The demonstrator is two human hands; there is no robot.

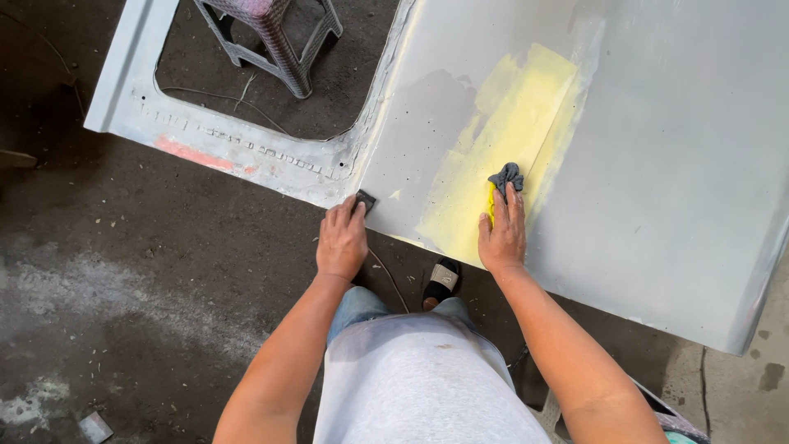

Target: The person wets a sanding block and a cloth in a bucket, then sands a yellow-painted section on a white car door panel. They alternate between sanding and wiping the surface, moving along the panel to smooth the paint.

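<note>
A large grey car door panel [657,164] lies flat before me, with a window opening at the upper left. A patch of yellow filler [509,140] covers its middle. My right hand [503,234] presses a crumpled grey piece of abrasive paper or cloth [507,176] against the lower part of the yellow patch. My left hand [341,240] rests on the panel's near edge, fingers over a small dark block [365,200] at the corner.
A woven plastic stool [275,37] stands on the dark concrete floor, seen through the window opening. My sandalled foot [442,284] shows below the panel edge. A small flat scrap [94,427] lies on the floor at bottom left.
</note>
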